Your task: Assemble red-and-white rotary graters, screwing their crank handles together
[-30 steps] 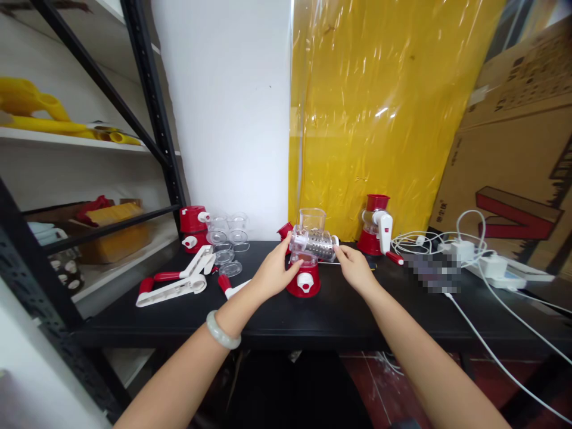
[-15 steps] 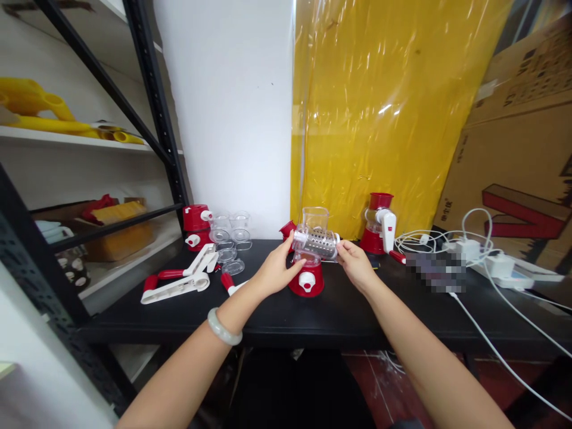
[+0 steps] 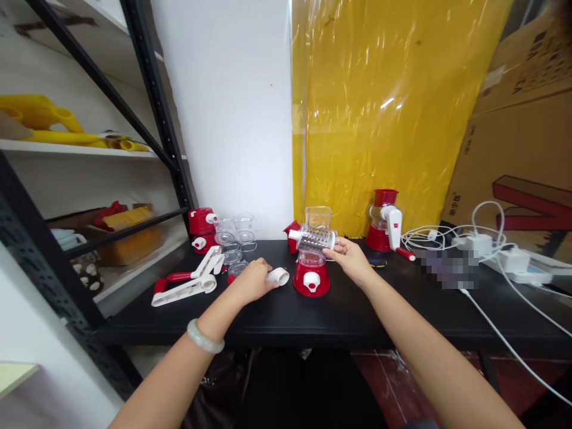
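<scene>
My left hand (image 3: 255,280) is closed around a white crank handle (image 3: 279,276), its round socket end pointing right toward the grater. Part of its red grip shows behind the fingers. My right hand (image 3: 351,259) pinches the right end of a metal grater drum (image 3: 316,239), which lies sideways in the clear housing of a rotary grater. Below the housing is the grater's red base (image 3: 311,280) with a white knob on its front. A white hub sticks out of the drum's left end. The clear feed chute (image 3: 319,216) rises behind.
Loose white crank handles (image 3: 185,290), clear plastic housings (image 3: 244,221) and stacked red bases (image 3: 203,221) lie on the left of the black table (image 3: 268,322). A red hopper (image 3: 292,235) stands behind. To the right are an assembled grater (image 3: 382,229), white cables and chargers (image 3: 513,262).
My left hand has let go of the drum's left side, moved left and down, and taken hold of the crank handle. My right hand stays on the drum's right end.
</scene>
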Available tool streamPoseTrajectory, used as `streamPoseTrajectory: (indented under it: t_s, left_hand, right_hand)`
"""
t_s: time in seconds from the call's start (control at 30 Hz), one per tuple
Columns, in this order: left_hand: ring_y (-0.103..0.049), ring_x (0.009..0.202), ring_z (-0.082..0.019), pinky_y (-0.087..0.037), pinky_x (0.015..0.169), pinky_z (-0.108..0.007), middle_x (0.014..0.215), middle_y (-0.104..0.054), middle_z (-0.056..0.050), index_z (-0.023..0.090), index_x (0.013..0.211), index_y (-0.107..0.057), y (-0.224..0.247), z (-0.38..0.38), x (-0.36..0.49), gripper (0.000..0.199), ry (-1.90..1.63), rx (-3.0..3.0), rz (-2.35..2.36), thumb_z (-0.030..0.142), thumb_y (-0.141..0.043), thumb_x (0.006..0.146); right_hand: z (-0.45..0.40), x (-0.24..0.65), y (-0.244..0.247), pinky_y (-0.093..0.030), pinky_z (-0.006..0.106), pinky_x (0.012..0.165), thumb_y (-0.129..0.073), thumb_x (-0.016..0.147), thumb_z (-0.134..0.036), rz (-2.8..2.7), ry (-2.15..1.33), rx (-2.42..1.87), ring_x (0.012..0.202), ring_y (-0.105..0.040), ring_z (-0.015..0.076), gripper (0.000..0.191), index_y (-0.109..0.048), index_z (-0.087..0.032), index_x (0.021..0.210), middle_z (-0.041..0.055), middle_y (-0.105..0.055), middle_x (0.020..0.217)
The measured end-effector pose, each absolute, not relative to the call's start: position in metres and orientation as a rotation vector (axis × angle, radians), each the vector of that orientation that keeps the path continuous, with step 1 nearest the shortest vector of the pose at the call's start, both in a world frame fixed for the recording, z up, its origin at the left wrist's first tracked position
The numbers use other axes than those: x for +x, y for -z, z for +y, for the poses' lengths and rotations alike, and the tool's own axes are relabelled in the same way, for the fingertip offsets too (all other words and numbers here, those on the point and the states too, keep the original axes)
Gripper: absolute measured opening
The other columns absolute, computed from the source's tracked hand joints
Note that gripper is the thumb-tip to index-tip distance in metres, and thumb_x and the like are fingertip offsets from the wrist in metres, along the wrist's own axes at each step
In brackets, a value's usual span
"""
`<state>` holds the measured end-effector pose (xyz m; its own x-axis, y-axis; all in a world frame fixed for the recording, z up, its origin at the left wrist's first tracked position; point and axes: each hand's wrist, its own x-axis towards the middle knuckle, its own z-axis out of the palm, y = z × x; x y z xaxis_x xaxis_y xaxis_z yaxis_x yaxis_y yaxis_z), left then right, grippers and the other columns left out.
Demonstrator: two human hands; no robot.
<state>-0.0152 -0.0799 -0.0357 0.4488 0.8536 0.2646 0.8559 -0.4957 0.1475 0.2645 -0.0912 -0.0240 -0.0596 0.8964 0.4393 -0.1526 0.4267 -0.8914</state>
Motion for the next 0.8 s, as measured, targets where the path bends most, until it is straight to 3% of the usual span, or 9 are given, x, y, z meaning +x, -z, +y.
streamPoseTrajectory:
  t_s: [0.1,0.2,0.3,0.43,0.6,0.8]
  left_hand:
    - [-0.065,0.097,-0.029,-0.047,0.088,-0.036,0.102,-0.067,-0.014,0.017,0.090,-0.069,0.041,-0.082,-0.015,0.017,0.469,-2.591,-1.597,0.028,-0.067,0.077]
    - [-0.067,0.087,-0.029,-0.048,0.077,-0.036,0.091,-0.069,-0.013,0.016,0.094,-0.061,0.033,-0.084,-0.014,0.017,0.605,-2.455,-1.753,0.028,-0.058,0.083]
    - [-0.068,0.080,-0.029,-0.049,0.070,-0.037,0.084,-0.069,-0.013,0.014,0.106,-0.051,0.017,-0.078,-0.013,0.027,1.025,-2.273,-1.863,0.035,-0.050,0.090]
    - [-0.068,0.092,-0.028,-0.050,0.081,-0.039,0.096,-0.069,-0.013,0.016,0.109,-0.047,0.008,-0.058,-0.003,0.029,1.530,-2.379,-1.596,0.033,-0.054,0.087]
    - [-0.067,0.097,-0.027,-0.050,0.087,-0.043,0.102,-0.069,-0.010,0.018,0.116,-0.050,0.017,-0.046,0.019,0.033,1.546,-2.589,-1.512,0.030,-0.056,0.085]
    - [-0.066,0.098,-0.027,-0.050,0.087,-0.040,0.110,-0.067,-0.011,0.017,0.125,-0.048,0.015,-0.054,0.037,0.039,1.515,-2.557,-1.482,0.030,-0.052,0.088]
  right_hand:
    - [-0.091,0.264,0.024,-0.051,0.040,0.089,-0.082,0.059,-0.043,-1.377,-0.960,-0.734,0.082,-0.071,0.0217,0.038,-0.066,-0.019,0.085,0.0070,-0.076,0.088]
    - [-0.090,0.264,0.027,-0.052,0.040,0.086,-0.079,0.061,-0.047,-1.388,-0.912,-0.753,0.080,-0.071,0.0218,0.038,-0.066,-0.019,0.083,0.0066,-0.076,0.083]
    - [-0.090,0.264,0.030,-0.052,0.039,0.084,-0.078,0.062,-0.050,-1.382,-0.873,-0.774,0.077,-0.070,0.0210,0.039,-0.065,-0.020,0.083,0.0054,-0.074,0.080]
    - [-0.091,0.261,0.032,-0.052,0.038,0.080,-0.077,0.063,-0.054,-1.366,-0.823,-0.802,0.075,-0.069,0.0215,0.041,-0.065,-0.020,0.083,0.0054,-0.073,0.078]
    - [-0.094,0.261,0.032,-0.051,0.039,0.081,-0.074,0.065,-0.056,-1.395,-0.816,-0.799,0.076,-0.068,0.0222,0.042,-0.064,-0.020,0.083,0.0056,-0.073,0.077]
    - [-0.099,0.260,0.031,-0.048,0.033,0.071,-0.072,0.071,-0.045,-1.430,-0.756,-0.810,0.068,-0.064,0.0181,0.029,-0.063,-0.019,0.080,0.0037,-0.070,0.072]
